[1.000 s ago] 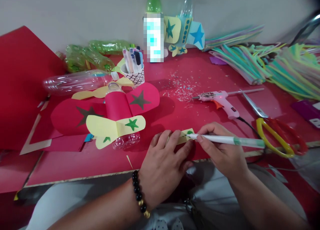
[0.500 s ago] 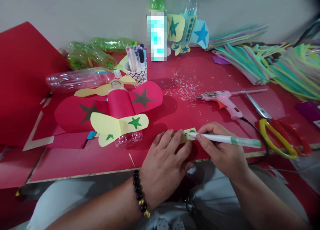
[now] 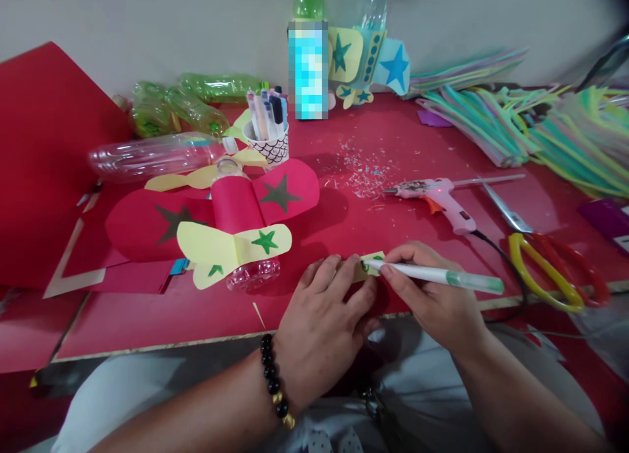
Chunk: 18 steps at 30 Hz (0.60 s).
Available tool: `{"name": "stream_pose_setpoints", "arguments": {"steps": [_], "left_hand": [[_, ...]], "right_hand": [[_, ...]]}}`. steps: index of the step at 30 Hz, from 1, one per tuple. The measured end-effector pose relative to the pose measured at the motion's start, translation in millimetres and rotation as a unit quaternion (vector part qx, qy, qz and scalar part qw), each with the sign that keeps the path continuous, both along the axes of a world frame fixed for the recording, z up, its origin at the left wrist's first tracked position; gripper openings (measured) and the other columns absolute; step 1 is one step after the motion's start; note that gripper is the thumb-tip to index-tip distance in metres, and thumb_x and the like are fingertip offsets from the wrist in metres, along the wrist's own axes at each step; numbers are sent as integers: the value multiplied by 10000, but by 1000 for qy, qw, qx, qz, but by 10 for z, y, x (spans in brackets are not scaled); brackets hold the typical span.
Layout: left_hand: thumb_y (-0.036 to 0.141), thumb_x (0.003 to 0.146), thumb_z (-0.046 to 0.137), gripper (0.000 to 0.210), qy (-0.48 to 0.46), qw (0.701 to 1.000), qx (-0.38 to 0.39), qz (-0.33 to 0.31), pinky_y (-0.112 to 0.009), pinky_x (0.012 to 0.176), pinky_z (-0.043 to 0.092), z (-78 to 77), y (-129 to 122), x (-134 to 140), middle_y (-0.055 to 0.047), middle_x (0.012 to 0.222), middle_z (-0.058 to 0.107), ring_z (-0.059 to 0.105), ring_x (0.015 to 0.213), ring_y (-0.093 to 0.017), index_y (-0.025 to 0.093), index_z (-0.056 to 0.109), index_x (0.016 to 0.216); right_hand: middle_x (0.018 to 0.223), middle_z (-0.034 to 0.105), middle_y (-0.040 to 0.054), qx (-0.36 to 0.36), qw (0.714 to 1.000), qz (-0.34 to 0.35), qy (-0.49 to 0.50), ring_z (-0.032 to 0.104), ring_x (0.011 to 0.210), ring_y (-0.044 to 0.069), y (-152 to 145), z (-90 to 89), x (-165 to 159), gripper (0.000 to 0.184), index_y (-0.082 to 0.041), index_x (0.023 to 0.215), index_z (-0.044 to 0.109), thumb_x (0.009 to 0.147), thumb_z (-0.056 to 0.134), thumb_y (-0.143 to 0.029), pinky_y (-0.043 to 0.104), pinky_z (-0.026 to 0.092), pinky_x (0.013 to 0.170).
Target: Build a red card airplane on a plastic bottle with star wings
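My right hand (image 3: pixel 437 295) pinches a white felt-tip pen (image 3: pixel 432 274) with a green end. The pen's tip touches a small pale yellow paper strip (image 3: pixel 358 278) that bears green marks. My left hand (image 3: pixel 327 322) lies over the strip's left part with fingers stretched and apart, pressing it to the table; that part is hidden. To the left lies a clear bottle wrapped in red paper (image 3: pixel 238 204), with red wings (image 3: pixel 299 187) carrying dark stars. Yellow paper fins (image 3: pixel 236 243) with green stars sit near its base.
A pink glue gun (image 3: pixel 437 200) and scissors with yellow and red handles (image 3: pixel 523 250) lie to the right. A cup of pens (image 3: pixel 268 145) stands behind the red bottle. Green bottles (image 3: pixel 221 86), pastel strips (image 3: pixel 491 125) and paper scraps (image 3: pixel 363 171) lie farther back.
The pen and my right hand have shifted slightly left, and a second green mark now shows on the strip. My left hand stays in place.
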<state>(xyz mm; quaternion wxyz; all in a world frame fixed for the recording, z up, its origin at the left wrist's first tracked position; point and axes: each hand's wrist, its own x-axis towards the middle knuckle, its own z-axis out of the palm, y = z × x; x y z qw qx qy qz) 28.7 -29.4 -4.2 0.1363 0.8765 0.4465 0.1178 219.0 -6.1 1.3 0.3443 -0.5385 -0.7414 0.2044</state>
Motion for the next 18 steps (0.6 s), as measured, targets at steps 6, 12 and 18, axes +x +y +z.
{"name": "stream_pose_setpoints", "arguments": {"steps": [6,12,18], "left_hand": [[411,928,549,430,2,1000,-1,2,-498,1119,313,1,1,-3,-61,1486,401,321,1365,-294,248,492,1321],[416,931,539,427,6,1000,-3,2,-497,1115,316,0,9,2,-57,1486,403,329,1358,-292,254,489,1323],[429,926,547,442,9,1000,0,3,-494,1118,313,3,6,5,-55,1485,404,327,1360,-290,256,482,1328]], "right_hand": [[733,620,1,-15,1000,-22,12,567,638,135,-1,-11,8,72,-209,836,597,891,573,-251,261,432,566],[717,601,-6,-20,1000,-9,22,552,628,128,2,-22,10,78,-207,825,591,890,572,-245,257,427,562],[722,608,-5,-20,1000,-3,24,557,638,128,0,-24,10,75,-204,823,596,885,579,-241,255,426,568]]}}
